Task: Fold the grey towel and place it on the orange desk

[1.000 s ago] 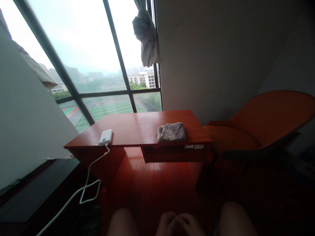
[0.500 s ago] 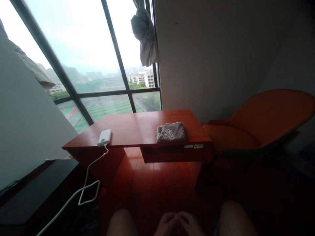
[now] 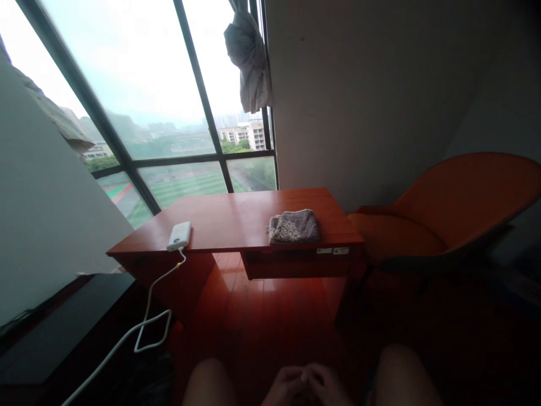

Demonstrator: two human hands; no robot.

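My left hand (image 3: 284,388) and my right hand (image 3: 325,386) are at the bottom middle, between my knees, in dim light. Their fingers are curled and the fingertips meet. I see nothing held in either one. Beyond them, on the red-brown wooden desk (image 3: 228,217), lies a folded grey-brown towel (image 3: 295,226) with a pale pattern, near the front edge. At the desk's left front, a white power bank (image 3: 180,235) has a white cable (image 3: 153,287) plugged into its near end. Both hands are well apart from these things.
The cable hangs off the desk and loops toward the lower left, beside a dark flat surface (image 3: 63,327). An orange chair (image 3: 465,203) stands right of the desk. Behind are a large window (image 3: 147,84) and a knotted curtain (image 3: 249,59). Below the desk shows a glossy wooden floor (image 3: 262,304).
The view has shifted very slightly. My hands stay together in the same place, and the towel and power bank have not moved.
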